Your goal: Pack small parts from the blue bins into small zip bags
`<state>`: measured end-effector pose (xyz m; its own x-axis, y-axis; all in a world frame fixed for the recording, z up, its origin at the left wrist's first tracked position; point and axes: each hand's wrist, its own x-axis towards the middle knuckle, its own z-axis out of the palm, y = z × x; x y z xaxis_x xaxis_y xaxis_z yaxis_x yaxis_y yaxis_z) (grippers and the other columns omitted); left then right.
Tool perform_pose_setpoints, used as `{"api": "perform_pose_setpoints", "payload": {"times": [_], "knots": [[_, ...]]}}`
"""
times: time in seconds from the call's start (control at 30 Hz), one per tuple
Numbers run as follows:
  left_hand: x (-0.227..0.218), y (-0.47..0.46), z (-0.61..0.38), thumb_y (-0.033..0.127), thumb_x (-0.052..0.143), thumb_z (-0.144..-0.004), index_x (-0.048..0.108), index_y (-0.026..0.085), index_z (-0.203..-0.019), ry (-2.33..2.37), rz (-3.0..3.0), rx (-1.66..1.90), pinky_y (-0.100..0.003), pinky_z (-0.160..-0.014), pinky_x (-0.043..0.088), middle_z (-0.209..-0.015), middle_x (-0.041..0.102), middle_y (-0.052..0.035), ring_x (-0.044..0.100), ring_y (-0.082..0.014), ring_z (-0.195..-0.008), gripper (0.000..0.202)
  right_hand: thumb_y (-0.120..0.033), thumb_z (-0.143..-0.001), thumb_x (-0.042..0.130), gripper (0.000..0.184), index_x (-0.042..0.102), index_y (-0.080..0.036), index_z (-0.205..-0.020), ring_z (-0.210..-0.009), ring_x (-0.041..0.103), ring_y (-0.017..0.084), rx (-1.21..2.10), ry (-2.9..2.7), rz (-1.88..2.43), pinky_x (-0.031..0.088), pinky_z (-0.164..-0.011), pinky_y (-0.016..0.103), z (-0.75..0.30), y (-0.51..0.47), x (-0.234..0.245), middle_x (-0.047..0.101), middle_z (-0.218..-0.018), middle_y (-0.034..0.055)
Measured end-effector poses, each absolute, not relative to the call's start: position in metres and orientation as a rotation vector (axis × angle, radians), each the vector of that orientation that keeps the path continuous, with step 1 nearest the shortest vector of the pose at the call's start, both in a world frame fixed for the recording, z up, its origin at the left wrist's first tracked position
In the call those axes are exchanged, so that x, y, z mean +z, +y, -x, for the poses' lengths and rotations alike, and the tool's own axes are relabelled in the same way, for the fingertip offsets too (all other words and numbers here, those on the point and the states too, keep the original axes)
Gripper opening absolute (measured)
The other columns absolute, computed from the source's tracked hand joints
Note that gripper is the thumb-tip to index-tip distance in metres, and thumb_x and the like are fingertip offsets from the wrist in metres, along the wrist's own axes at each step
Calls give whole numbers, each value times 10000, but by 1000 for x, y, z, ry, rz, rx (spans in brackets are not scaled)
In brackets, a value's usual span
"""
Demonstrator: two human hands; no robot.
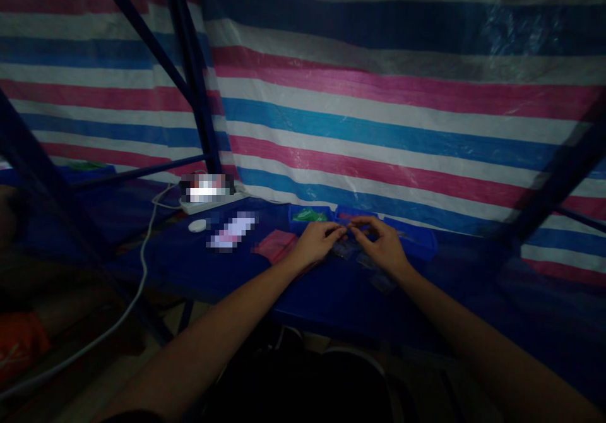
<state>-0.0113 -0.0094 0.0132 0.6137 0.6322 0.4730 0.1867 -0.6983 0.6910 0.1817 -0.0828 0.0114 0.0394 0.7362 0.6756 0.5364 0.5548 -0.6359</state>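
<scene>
Left hand (320,241) and right hand (384,246) stand close together near the table's (189,268) far edge, fingertips narrowly spaced; any held item cannot be determined. Clear packets (381,283) lie toward the near edge; blue bins (419,244) line the far edge

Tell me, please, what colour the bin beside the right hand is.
Blue; the bin shows best in the head view.

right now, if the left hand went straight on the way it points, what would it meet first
Most likely the right hand: the left hand points across toward it, and the two look close together. Depth is unclear in this dim view, so something small between them can't be ruled out.
</scene>
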Motion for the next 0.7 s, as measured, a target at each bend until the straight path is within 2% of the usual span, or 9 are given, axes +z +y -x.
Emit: {"api": "perform_pose_setpoints", "payload": {"times": [0.1,0.2,0.3,0.43,0.57,0.7], "knots": [[14,-10,11,396,521,-990,770,166,-958,618,-2270,958,-270,-718,472,-867,753,-58,663,-182,-761,341,-396,-889,682,175,755,-268,-983,-996,657,261,139,-1635,1110,557,-828,407,-184,-84,16,685,-1132,88],[13,-10,12,376,503,-999,765,168,-953,599,-2300,929,-266,-704,466,-861,751,-54,664,-177,-749,338,-407,-891,689,155,768,-276,-916,-1128,625,274,172,-1689,1066,518,-963,450,-186,-85,19,667,-1230,78],[12,-11,12,352,515,-991,760,164,-924,605,-2347,889,-268,-697,463,-858,751,-53,661,-177,-739,316,-413,-905,676,168,773,-291,-968,-1152,633,269,297,-1748,1015,465,-1057,476,-187,-82,18,712,-1189,57],[10,-14,10,357,581,-960,767,164,-971,617,-2426,891,-282,-704,463,-888,762,-63,675,-194,-765,268,-444,-905,668,209,775,-279,-975,-1061,675,258,383,-1689,1036,499,-1008,435,-191,-77,13,752,-1053,52],[11,-15,10,427,622,-938,764,175,-1038,653,-2486,933,-300,-763,478,-956,770,-68,695,-210,-844,306,-484,-911,641,275,764,-254,-996,-1036,677,249,355,-1541,1078,508,-971,410,-199,-74,13,746,-1065,53],[7,-13,10,455,602,-944,744,173,-1084,685,-2565,848,-322,-816,506,-1000,762,-74,697,-215,-890,346,-500,-893,646,355,733,-223,-1099,-1034,681,243,325,-1399,1114,508,-965,399,-205,-72,14,739,-1100,68]]}}
